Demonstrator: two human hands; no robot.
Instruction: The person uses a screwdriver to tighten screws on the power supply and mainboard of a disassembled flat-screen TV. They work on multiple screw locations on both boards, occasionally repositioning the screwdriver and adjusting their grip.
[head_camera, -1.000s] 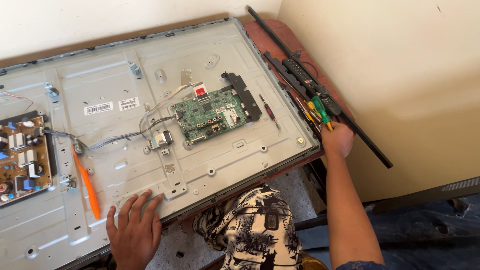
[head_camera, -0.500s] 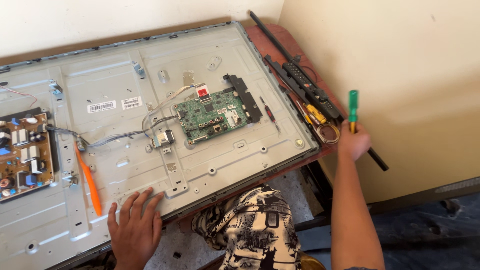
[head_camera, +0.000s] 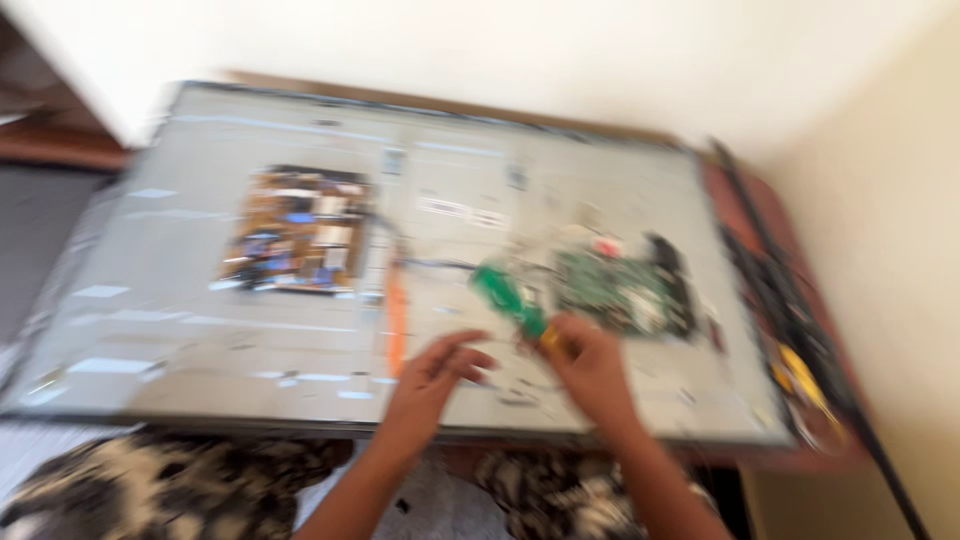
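Over the opened grey metal television back panel (head_camera: 200, 300), right hand (head_camera: 590, 365) is gripping a green-handled screwdriver (head_camera: 512, 297); left hand (head_camera: 432, 372) is hovering, fingers loosely curled, beside an orange plastic pry tool (head_camera: 396, 318); view blurred.

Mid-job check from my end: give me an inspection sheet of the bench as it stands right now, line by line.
Surface: reddish table, mostly covered by a flat screen's bare metal back panel; picture blurred by motion.
Job's things: green-handled screwdriver in the right hand; green circuit board right of centre; brown circuit board to the left.
Clutter: orange pry tool on the panel; long black strips and yellow-handled tools along the right edge.
Grippers: right hand gripping the screwdriver; left hand over the panel beside it, holding nothing visible.
Cables: thin wires between the boards, detail blurred.
Surroundings: pale walls behind and right; patterned fabric below.
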